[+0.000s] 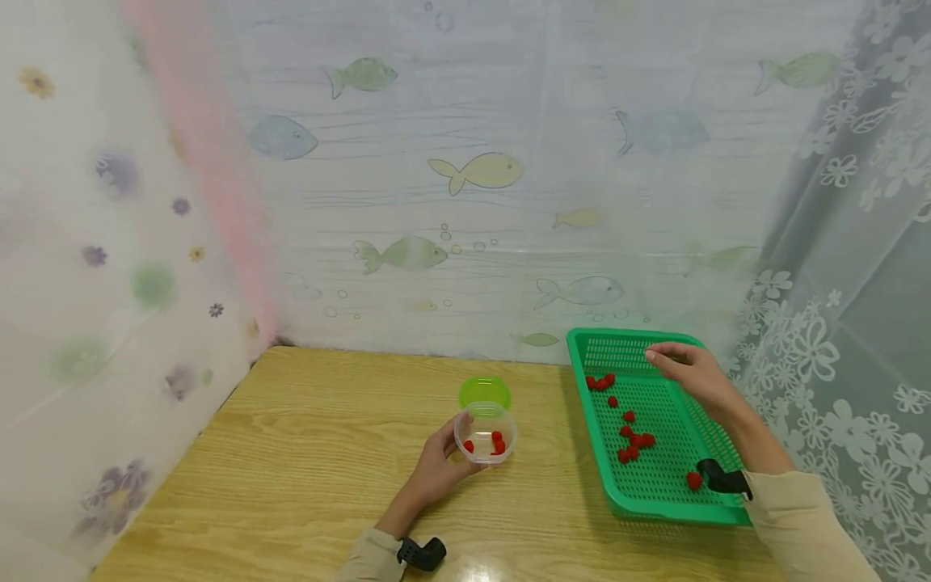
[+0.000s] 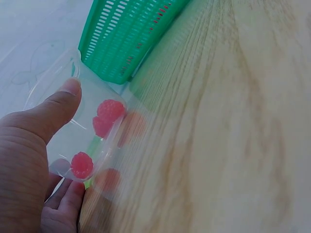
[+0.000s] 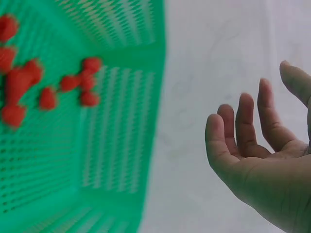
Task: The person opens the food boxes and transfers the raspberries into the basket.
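Observation:
My left hand [image 1: 436, 469] grips a clear round plastic container [image 1: 480, 422], thumb on one side and fingers on the other. Inside it lie several raspberries [image 2: 111, 110]; the left wrist view shows them through the wall. Over the back part of a green plastic basket [image 1: 598, 449] hovers my right hand [image 1: 697, 380], its fingers loosely bent and nothing between them. Several red raspberries [image 1: 637, 440] are scattered on the basket floor, and one raspberry [image 1: 694, 481] sits apart near the front right, close to the wrist camera.
A bright green lid [image 1: 484, 390] lies on the wooden table [image 1: 327, 436] just behind the container. Fish-patterned sheeting [image 1: 480, 283] hangs at the table's back edge. On the right, a curtain with white flowers [image 1: 815, 347] hangs close to the basket.

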`<state>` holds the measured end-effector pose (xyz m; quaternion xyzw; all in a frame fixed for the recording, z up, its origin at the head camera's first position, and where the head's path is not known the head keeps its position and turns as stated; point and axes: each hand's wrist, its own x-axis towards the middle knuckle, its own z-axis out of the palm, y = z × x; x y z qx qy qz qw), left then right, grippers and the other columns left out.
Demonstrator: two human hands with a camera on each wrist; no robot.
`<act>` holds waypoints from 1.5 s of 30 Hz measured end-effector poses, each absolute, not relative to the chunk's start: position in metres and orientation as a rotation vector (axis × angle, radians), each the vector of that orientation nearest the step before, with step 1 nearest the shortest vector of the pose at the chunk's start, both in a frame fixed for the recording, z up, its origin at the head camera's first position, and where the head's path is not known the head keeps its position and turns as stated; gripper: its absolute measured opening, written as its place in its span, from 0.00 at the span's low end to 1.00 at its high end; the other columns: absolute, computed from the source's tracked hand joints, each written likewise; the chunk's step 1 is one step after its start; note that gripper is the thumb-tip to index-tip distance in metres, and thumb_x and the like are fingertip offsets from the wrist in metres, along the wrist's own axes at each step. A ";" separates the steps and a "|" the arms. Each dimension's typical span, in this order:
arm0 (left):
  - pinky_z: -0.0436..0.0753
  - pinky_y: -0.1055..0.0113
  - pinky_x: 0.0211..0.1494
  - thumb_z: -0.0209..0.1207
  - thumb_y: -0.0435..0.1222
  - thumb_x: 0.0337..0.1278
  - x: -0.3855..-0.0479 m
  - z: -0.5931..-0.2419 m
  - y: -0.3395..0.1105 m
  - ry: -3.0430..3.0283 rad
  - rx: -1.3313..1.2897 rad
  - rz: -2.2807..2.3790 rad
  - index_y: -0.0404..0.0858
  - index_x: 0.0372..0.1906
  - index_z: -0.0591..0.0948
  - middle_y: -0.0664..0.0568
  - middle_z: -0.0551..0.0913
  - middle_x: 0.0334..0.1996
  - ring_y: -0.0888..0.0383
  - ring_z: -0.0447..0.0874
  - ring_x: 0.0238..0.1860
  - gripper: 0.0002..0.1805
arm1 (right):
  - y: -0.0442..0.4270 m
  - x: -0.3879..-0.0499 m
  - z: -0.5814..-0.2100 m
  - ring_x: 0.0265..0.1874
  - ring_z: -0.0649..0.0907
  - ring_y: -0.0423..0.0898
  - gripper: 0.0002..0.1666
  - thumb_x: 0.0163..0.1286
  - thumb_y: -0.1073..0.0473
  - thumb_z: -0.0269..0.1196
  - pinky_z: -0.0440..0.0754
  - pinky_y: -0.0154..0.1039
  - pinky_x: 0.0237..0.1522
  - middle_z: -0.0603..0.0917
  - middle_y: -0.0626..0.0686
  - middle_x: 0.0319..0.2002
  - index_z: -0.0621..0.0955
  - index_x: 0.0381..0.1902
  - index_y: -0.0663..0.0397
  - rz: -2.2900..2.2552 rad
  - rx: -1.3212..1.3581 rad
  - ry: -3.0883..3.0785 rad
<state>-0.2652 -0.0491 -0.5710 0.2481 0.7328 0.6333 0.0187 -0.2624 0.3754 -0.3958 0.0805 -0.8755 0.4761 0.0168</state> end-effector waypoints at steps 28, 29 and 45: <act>0.73 0.49 0.72 0.72 0.32 0.57 -0.266 -0.573 -0.048 2.306 0.747 1.947 0.33 0.78 0.61 0.34 0.68 0.72 0.40 0.68 0.73 0.46 | 0.151 -0.226 -0.479 0.65 0.67 0.73 0.23 0.67 0.58 0.70 0.73 0.70 0.61 0.67 0.72 0.67 0.80 0.54 0.67 1.202 0.364 -2.780; 0.73 0.50 0.72 0.72 0.32 0.57 -0.266 -0.573 -0.048 2.305 0.742 1.945 0.33 0.78 0.61 0.35 0.68 0.73 0.41 0.68 0.73 0.46 | 0.148 -0.229 -0.484 0.64 0.68 0.73 0.24 0.66 0.58 0.70 0.74 0.70 0.61 0.68 0.73 0.66 0.79 0.55 0.69 1.199 0.363 -2.786; 0.70 0.52 0.74 0.71 0.29 0.56 -0.267 -0.573 -0.051 2.277 0.751 1.979 0.30 0.78 0.60 0.32 0.66 0.73 0.39 0.65 0.74 0.47 | 0.124 -0.274 -0.503 0.35 0.80 0.50 0.18 0.61 0.53 0.73 0.82 0.45 0.35 0.83 0.60 0.40 0.87 0.41 0.63 0.929 0.473 -2.974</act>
